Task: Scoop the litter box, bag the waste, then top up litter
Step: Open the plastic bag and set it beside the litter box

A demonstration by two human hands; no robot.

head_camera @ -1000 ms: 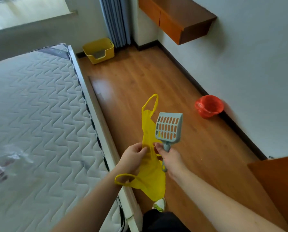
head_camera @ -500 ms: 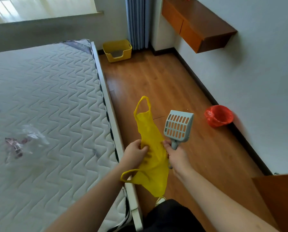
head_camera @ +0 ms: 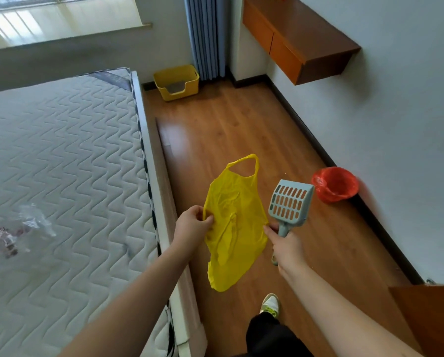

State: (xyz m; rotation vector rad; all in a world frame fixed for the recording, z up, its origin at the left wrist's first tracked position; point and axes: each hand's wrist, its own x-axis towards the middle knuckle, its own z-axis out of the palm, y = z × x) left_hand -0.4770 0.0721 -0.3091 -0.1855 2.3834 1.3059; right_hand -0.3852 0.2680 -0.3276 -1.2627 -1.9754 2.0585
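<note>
Yellow bag (head_camera: 235, 222), thin, limp plastic, hangs stretched between both hands: the left hand (head_camera: 191, 225) pinches one edge, while the right hand (head_camera: 286, 247) pinches the other and grips the scoop (head_camera: 290, 202) handle. Light, slippery film; best held by its loops. The litter box (head_camera: 176, 82) sits well ahead by the curtain.

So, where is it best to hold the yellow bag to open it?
Probably at its free handle loop, reached from above: it stands up clear of both hands. The left hand already pinches the yellow bag at one edge, while the right hand grips the scoop.
</note>
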